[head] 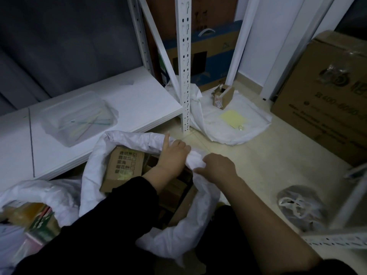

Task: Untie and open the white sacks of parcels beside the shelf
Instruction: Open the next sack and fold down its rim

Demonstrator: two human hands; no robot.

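A white woven sack [95,155] stands open on the floor beside the low white shelf [139,100], with cardboard parcels [123,167] showing inside. My left hand [172,153] grips the far rim of the sack, index finger pointing up. My right hand [216,165] grips the bunched rim just to the right of it. A second white sack [53,193] lies open at the lower left with coloured boxes in it. A third sack [228,120] lies flat on the floor behind the shelf post.
A clear plastic container [79,118] sits on the shelf. The white shelf post [185,76] stands just beyond my hands. A small taped box [223,96] and yellow paper [234,118] lie on the flat sack. A big carton [327,96] is at right, a knotted bag [297,205] nearer.
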